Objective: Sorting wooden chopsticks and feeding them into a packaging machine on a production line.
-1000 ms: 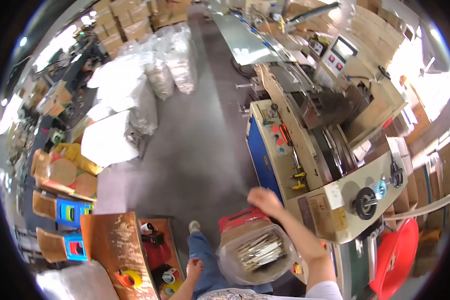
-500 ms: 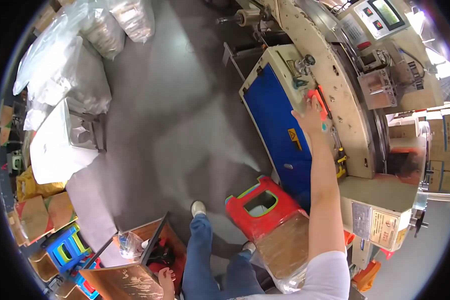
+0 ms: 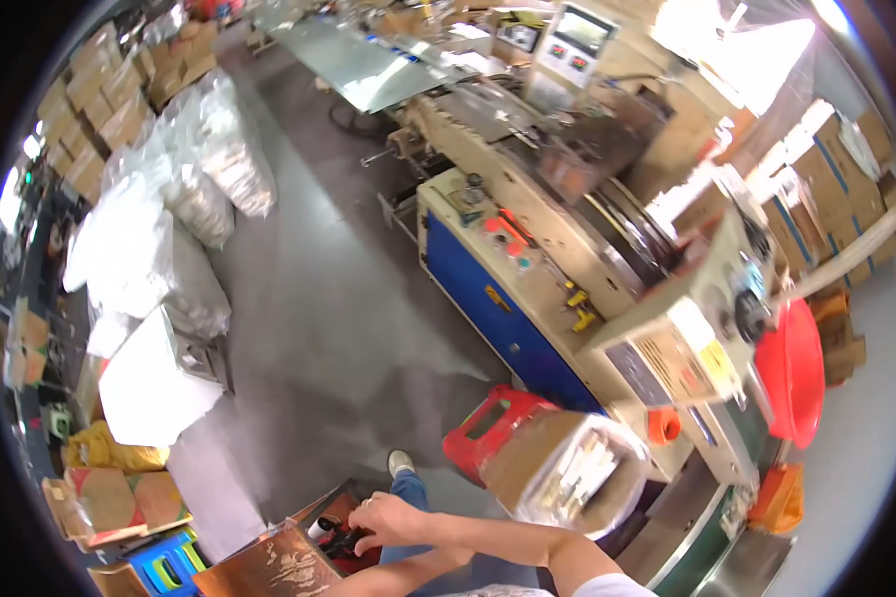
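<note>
My right hand (image 3: 393, 519) reaches across to the left, over an open brown box (image 3: 343, 490) in front of me. Its thumb and fingers are apart, and nothing shows between them. Inside the box, beside those fingers, lie dark things and a small white-ended cylinder (image 3: 321, 527). My left forearm (image 3: 408, 574) comes in low and passes beneath the right one, which hides most of my left hand (image 3: 456, 557) and its fingers. A brown, scuffed panel (image 3: 274, 570) lies by the box.
To the right stands a beige machine with a blue door (image 3: 488, 294); orange-red tools (image 3: 508, 229) and yellow-handled ones (image 3: 578, 306) lie on its ledge. A red stool (image 3: 488, 423) and a plastic-lined carton (image 3: 577, 473) stand beside me. Bulging clear bags (image 3: 149, 234) line the left.
My right hand has left the orange-red tool on the machine's ledge and swung down left to the brown box. My left forearm has moved right, under it. The view has shifted right.
</note>
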Demonstrator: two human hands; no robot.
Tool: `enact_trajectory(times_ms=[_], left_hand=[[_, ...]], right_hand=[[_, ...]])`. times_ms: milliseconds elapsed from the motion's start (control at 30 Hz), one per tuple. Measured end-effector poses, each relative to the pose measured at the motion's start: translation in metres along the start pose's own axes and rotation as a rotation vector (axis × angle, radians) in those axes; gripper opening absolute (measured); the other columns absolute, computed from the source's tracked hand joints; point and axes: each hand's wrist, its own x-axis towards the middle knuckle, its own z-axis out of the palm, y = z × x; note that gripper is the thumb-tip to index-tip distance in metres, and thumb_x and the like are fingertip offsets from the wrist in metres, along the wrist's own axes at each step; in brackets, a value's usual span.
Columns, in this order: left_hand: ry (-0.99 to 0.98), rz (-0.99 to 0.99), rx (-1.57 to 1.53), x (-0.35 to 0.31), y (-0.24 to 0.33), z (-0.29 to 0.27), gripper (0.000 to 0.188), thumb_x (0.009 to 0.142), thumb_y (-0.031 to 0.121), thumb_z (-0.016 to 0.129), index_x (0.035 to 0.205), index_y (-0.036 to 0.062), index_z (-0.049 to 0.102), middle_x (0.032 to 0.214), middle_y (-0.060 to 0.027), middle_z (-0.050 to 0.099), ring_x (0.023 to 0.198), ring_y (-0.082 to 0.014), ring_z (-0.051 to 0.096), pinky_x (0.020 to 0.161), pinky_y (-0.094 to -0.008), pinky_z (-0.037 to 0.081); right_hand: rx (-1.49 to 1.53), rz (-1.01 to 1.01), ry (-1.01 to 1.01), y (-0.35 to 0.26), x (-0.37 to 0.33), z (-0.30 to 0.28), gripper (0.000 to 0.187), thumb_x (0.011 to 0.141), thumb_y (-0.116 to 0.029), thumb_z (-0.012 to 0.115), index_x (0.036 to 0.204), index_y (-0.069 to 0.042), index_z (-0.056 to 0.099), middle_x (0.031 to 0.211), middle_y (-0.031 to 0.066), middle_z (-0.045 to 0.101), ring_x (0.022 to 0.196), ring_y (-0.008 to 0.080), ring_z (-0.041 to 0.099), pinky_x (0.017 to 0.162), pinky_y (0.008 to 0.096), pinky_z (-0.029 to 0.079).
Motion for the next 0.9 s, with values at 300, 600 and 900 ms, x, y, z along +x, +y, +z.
enact_trajectory(times_ms=[300,600,900], left_hand=[[-0.734,0.353,-0.114,-0.181,0.239,0.000,0.020,0.078,0.015,0.045,0.077,0.0065,0.064,0.076,-0.0140,0.064,0.069,-0.0266,0.063,0.058,-0.0451,0.049],[-1.317,0.593,-0.087,-0.130,0.439,0.019,0.021,0.078,0.014,0.045,0.078,0.0053,0.064,0.078,-0.0141,0.064,0.071,-0.0263,0.063,0.059,-0.0447,0.049],[-1.714,0.619,-0.142,0.121,0.669,0.110,0.021,0.078,0.013,0.044,0.079,0.0042,0.063,0.080,-0.0141,0.065,0.073,-0.0261,0.063,0.061,-0.0444,0.049]], right_hand=[[-0.089,-0.024,0.437,-0.115,-0.297,-0.076,0.038,0.056,-0.039,0.075,0.069,-0.009,0.056,0.073,0.0028,0.056,0.077,0.0229,0.052,0.071,0.0345,0.036],[-0.415,0.238,0.906,-0.182,-0.573,-0.107,0.044,0.055,-0.042,0.077,0.081,-0.010,0.059,0.078,0.0012,0.059,0.080,0.0220,0.054,0.072,0.0340,0.039],[-0.560,0.435,0.944,-0.114,-0.724,-0.187,0.040,0.059,-0.040,0.073,0.079,-0.008,0.058,0.070,0.0027,0.057,0.075,0.0225,0.056,0.070,0.0340,0.041]])
